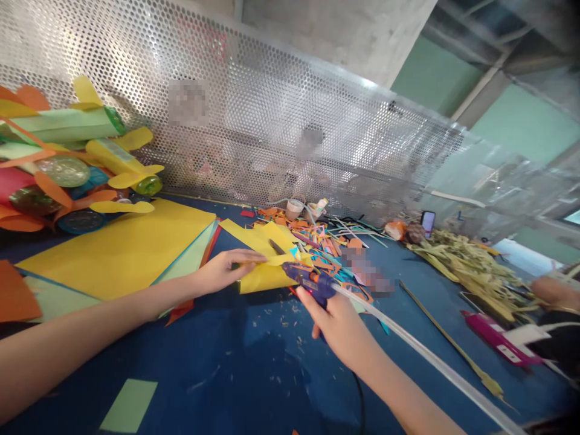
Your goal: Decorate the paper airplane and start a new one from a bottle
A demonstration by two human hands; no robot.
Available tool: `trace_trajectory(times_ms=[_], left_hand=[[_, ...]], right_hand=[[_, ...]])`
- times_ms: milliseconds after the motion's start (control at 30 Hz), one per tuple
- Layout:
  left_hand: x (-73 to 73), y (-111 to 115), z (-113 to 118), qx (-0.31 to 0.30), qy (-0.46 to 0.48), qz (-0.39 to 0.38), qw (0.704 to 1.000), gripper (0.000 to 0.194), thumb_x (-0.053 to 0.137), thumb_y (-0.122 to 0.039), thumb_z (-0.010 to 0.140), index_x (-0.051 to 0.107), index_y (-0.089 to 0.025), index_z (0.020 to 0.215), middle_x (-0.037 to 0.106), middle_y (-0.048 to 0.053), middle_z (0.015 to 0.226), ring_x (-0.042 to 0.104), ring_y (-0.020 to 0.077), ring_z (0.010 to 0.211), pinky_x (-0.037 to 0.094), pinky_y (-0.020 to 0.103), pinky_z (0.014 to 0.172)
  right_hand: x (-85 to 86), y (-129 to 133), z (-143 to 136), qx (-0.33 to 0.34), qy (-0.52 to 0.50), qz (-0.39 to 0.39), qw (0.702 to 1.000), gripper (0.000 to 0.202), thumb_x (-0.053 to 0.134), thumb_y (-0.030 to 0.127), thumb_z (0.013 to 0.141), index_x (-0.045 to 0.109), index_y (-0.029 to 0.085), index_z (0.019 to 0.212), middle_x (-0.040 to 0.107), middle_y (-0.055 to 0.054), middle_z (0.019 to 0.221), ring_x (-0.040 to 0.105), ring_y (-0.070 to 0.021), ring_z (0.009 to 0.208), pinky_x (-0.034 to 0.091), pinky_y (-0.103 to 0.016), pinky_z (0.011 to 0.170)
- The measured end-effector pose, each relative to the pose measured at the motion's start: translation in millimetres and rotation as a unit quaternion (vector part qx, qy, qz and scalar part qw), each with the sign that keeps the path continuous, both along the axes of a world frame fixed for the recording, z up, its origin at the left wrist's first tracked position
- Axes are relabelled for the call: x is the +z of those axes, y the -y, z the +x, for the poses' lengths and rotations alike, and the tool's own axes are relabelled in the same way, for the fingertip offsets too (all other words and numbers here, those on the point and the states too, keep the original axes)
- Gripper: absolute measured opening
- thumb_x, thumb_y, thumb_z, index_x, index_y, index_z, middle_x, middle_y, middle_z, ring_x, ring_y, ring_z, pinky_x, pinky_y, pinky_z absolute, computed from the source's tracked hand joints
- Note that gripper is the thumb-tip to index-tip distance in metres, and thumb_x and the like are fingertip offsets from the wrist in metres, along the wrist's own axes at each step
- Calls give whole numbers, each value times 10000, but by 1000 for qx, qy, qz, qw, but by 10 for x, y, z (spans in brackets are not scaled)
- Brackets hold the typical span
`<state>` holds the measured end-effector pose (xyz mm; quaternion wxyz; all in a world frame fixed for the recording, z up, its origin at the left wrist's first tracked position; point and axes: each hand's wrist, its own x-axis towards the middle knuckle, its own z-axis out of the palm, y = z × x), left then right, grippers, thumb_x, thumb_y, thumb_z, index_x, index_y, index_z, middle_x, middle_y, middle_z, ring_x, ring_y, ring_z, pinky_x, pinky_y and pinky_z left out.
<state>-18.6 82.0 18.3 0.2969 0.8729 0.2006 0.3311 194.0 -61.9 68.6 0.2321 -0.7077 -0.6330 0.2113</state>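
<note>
My right hand (338,320) is wrapped round a dark blue hot glue gun (312,281). A long translucent glue stick (421,353) runs out of its back toward the lower right. The nozzle meets a narrow yellow paper strip (283,260). My left hand (229,269) pinches the left end of that strip, though the fingertips show only in part. Below and behind the strip lie more yellow paper pieces (258,281). Scissors, partly hidden, seem to rest among them.
Large coloured sheets (131,248) lie left, below paper-covered bottle planes (120,160). Coloured scraps (333,248) spread behind my hands, before a perforated metal screen (272,109). A magenta power strip (498,338), dried husks (466,266) and another person's hand (555,293) are right.
</note>
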Motion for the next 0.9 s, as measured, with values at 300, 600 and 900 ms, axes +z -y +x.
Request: trace_trajectory(times_ms=[300,600,900], left_hand=[[-42,-37,-5,-20,7,6,1000,319,396,-259,922,578,-229,1182,585,47,1235,525,179,1146,385,353,1007],[-6,-21,-74,-49,-4,27,998,366,412,-282,911,515,-228,1258,532,76,1296,479,233,1192,352,414,1023],[-59,-33,-64,-38,2,49,998,396,481,-258,871,510,-213,1263,530,91,1296,489,236,1186,365,405,1018]], right_hand=[[-9,-26,-177,44,-40,-24,998,488,333,589,857,582,169,874,558,25,540,590,-142,423,434,-231,480],[-21,-13,-184,46,-28,-27,998,503,322,602,860,582,173,897,534,34,525,600,-145,435,447,-232,500],[-30,-23,-160,44,-50,-23,998,501,333,594,859,578,167,950,602,5,656,600,-132,436,463,-232,491]])
